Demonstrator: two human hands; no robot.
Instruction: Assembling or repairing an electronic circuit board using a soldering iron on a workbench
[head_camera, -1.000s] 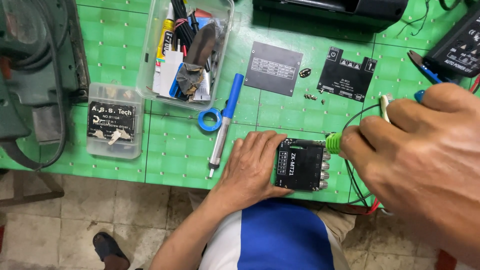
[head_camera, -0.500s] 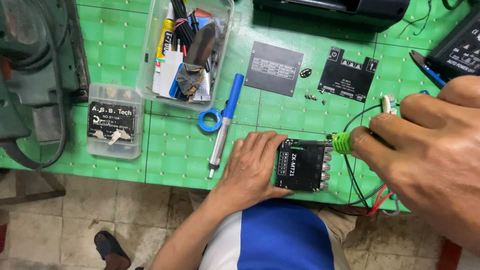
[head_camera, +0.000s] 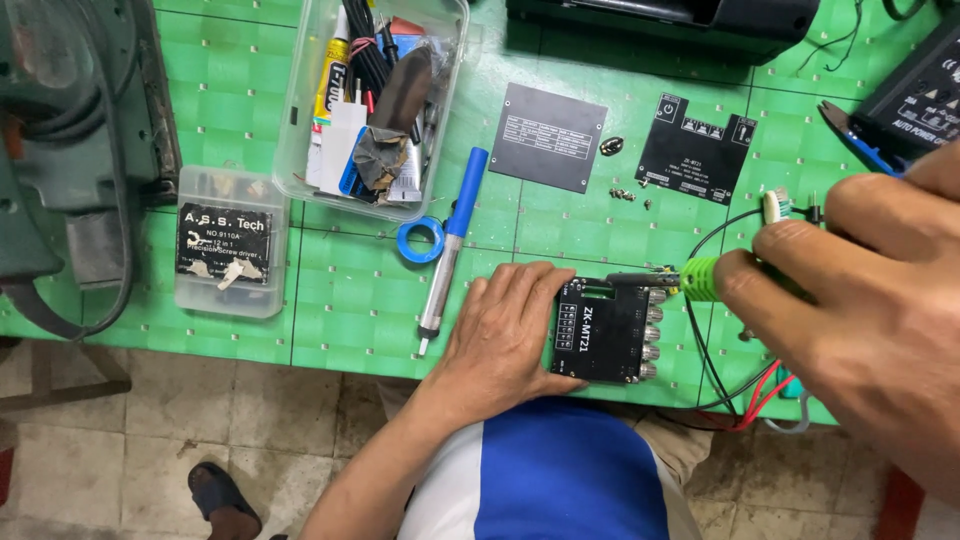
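At mat's near edge | left hand (head_camera: 505, 335) flat, fingers spread, bracing black circuit module (head_camera: 610, 332) against sliding | right hand (head_camera: 850, 300) pinching green-handled tool (head_camera: 698, 279), tip on module's top edge | blue-handled screwdriver (head_camera: 452, 245) beside.

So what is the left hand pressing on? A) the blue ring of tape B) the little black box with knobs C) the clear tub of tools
B: the left hand lies flat against the black box, with the tape and tub apart from it.
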